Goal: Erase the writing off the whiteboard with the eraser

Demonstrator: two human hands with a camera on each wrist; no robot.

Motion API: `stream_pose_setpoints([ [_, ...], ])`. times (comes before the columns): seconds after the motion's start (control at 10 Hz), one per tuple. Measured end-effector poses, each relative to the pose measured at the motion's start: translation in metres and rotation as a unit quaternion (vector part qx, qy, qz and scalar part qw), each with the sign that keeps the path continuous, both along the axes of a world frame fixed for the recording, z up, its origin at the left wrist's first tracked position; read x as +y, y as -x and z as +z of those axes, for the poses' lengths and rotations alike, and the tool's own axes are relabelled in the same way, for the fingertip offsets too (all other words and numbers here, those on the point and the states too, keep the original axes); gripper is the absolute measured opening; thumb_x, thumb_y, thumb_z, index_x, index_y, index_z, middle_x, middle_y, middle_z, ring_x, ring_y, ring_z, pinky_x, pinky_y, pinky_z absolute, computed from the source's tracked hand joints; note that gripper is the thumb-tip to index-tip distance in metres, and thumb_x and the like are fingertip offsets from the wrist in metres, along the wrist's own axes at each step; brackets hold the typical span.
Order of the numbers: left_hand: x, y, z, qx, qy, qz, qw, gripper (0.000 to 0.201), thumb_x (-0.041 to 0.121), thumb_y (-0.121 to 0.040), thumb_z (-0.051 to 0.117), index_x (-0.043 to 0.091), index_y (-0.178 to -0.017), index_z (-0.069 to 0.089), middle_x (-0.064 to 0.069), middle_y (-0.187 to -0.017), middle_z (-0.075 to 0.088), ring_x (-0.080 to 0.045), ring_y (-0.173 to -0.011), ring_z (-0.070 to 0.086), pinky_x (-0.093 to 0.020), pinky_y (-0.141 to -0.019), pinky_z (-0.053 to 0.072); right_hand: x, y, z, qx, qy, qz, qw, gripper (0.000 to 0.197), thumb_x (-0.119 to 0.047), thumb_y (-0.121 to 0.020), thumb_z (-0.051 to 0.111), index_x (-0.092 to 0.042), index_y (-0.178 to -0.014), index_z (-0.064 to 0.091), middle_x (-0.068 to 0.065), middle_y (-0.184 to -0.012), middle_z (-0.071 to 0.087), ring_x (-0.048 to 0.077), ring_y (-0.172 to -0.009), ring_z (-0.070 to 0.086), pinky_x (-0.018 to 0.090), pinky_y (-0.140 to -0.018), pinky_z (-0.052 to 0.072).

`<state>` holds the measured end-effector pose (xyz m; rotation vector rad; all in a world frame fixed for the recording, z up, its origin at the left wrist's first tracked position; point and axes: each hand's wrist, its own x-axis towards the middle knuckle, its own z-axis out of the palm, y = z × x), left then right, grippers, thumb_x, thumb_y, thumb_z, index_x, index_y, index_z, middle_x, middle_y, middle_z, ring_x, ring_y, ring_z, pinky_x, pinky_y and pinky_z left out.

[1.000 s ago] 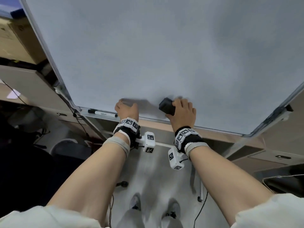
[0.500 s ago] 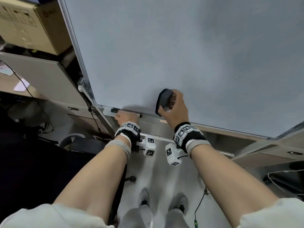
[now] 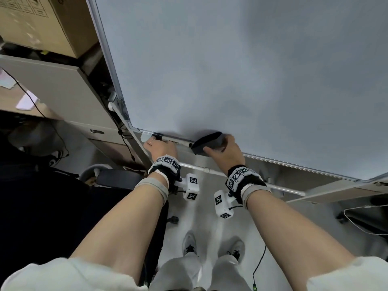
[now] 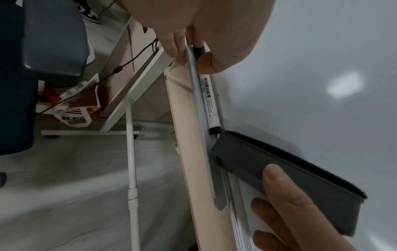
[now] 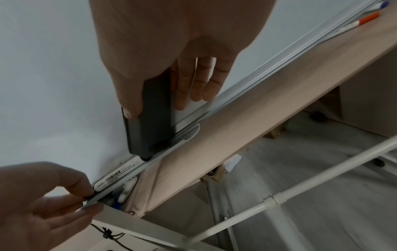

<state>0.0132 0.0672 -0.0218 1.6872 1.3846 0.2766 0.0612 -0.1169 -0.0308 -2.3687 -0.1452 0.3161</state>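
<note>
The whiteboard [image 3: 231,70] fills the head view, and I see no writing on the part in view. My right hand [image 3: 218,143] grips the dark grey eraser [image 3: 206,141], thumb on one side and fingers on the other. The eraser's end sits at the board's bottom edge, in the pen tray [image 5: 193,134], touching the tip of a white marker [image 5: 120,173]. The felt side of the eraser [image 4: 279,178] faces the board. My left hand [image 3: 155,143] pinches the tray lip [image 4: 199,135] near the board's lower left corner, beside the marker [image 4: 210,101].
A wooden ledge [image 5: 247,118] runs just under the tray. More markers [image 5: 361,22] lie further right along it. White stand tubes [image 5: 279,200] cross below. A cardboard box [image 3: 42,24] and a desk [image 3: 52,87] stand left of the board, with a dark chair [image 4: 53,42] nearby.
The right hand has brought the eraser down from the board's face to the bottom edge and tray. The left hand stays at the tray near the corner.
</note>
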Motion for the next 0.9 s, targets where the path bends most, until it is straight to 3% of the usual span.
stream_pose_setpoints([
  [0.1,-0.004,0.004,0.002,-0.011,0.006,0.000,1.000,0.048,0.001,-0.088,0.047,0.001,-0.134,0.037,-0.016,-0.142,0.032,-0.028,-0.118,0.050,-0.025,-0.092,0.042,-0.005,0.002,0.001,0.008,0.034,0.031,0.999,0.067,-0.065,-0.064,0.073,-0.034,-0.122,0.058,-0.009,-0.108,0.067,0.017,-0.102,0.064,0.038,-0.088,0.054],
  [0.2,-0.004,0.008,0.001,-0.016,0.018,0.001,1.000,0.051,0.002,-0.086,0.048,0.001,-0.136,0.036,-0.016,-0.142,0.030,-0.031,-0.118,0.049,-0.026,-0.092,0.041,-0.004,0.006,0.001,0.000,0.116,0.067,0.991,0.063,-0.076,-0.062,0.065,-0.039,-0.113,0.063,-0.015,-0.095,0.068,0.015,-0.091,0.065,0.034,-0.078,0.056],
  [0.4,0.000,0.018,0.001,-0.031,0.025,-0.016,0.999,0.051,0.009,-0.090,0.049,0.006,-0.140,0.037,-0.009,-0.145,0.031,-0.026,-0.118,0.052,-0.020,-0.088,0.033,0.015,0.013,0.001,0.002,0.231,0.055,0.972,0.064,-0.080,-0.066,0.064,-0.031,-0.107,0.066,-0.002,-0.093,0.071,0.025,-0.089,0.067,0.032,-0.071,0.051],
  [0.5,0.001,0.021,0.000,-0.043,0.038,-0.028,0.998,0.053,0.009,-0.090,0.050,0.007,-0.141,0.037,-0.008,-0.146,0.030,-0.027,-0.118,0.054,-0.021,-0.088,0.035,0.021,0.014,0.004,0.001,0.261,0.047,0.964,0.062,-0.078,-0.071,0.065,-0.024,-0.101,0.067,0.001,-0.089,0.070,0.027,-0.085,0.067,0.030,-0.066,0.044],
  [0.6,0.000,0.026,-0.001,-0.050,0.037,-0.032,0.998,0.059,0.007,-0.087,0.053,0.009,-0.143,0.034,-0.009,-0.146,0.030,-0.026,-0.121,0.050,-0.019,-0.089,0.031,0.022,0.017,0.002,0.006,0.252,0.036,0.967,0.066,-0.077,-0.069,0.068,-0.023,-0.107,0.064,0.000,-0.090,0.070,0.027,-0.085,0.068,0.031,-0.066,0.044],
  [0.7,-0.001,0.031,0.005,-0.057,0.032,-0.025,0.998,0.061,0.006,-0.085,0.053,0.011,-0.143,0.034,-0.008,-0.146,0.030,-0.025,-0.121,0.050,-0.020,-0.090,0.032,0.019,0.023,0.005,0.025,0.218,0.013,0.976,0.081,-0.075,-0.066,0.071,-0.020,-0.121,0.050,0.001,-0.098,0.070,0.028,-0.093,0.068,0.033,-0.069,0.044],
  [0.8,-0.006,0.035,0.007,-0.063,0.035,-0.019,0.997,0.062,0.007,-0.084,0.054,0.011,-0.143,0.034,-0.007,-0.147,0.028,-0.023,-0.120,0.050,-0.020,-0.089,0.035,0.010,0.028,0.010,0.035,0.199,0.011,0.979,0.082,-0.071,-0.070,0.073,-0.018,-0.125,0.043,0.000,-0.100,0.069,0.027,-0.097,0.067,0.033,-0.070,0.041],
  [0.9,-0.016,0.037,0.010,-0.053,0.025,-0.015,0.998,0.063,0.011,-0.087,0.057,0.011,-0.145,0.032,-0.006,-0.150,0.026,-0.022,-0.131,0.042,-0.017,-0.096,0.035,-0.002,0.027,0.015,0.026,0.165,0.011,0.986,0.075,-0.067,-0.074,0.073,-0.021,-0.126,0.046,-0.002,-0.108,0.069,0.025,-0.104,0.066,0.034,-0.076,0.043],
])
